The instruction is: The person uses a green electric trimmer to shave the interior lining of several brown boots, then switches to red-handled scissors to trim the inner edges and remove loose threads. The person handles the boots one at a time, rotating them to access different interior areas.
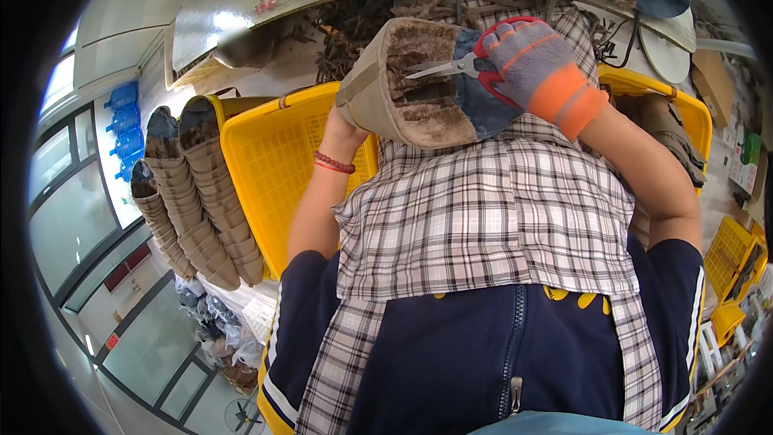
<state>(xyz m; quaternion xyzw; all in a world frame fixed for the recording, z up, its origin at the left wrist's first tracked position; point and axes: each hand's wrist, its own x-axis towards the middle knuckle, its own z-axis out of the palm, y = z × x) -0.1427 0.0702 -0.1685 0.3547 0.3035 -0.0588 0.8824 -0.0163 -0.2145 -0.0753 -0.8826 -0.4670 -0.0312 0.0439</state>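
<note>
A tan, cup-shaped fabric piece [366,105] with brown furry lining and a blue-grey panel lies tilted over my lap, its mouth facing me. My left hand [345,135], bare with a red bead bracelet at the wrist, grips its left side from beneath; most of those fingers are hidden. In a grey and orange glove, my right hand [541,64] is closed round the red handles of a pair of scissors [465,65]. The blades point left across the piece's opening, over the furry lining, slightly apart. A checked apron [483,213] covers my front.
Yellow plastic baskets [278,181] stand on my left and right. Tall nested stacks of similar tan pieces [217,185] lean beyond the left one. Ahead, a worktable [233,12] carries more pieces, with brown scraps [346,44] below its edge. Blue water bottles [126,130] stand by the left wall.
</note>
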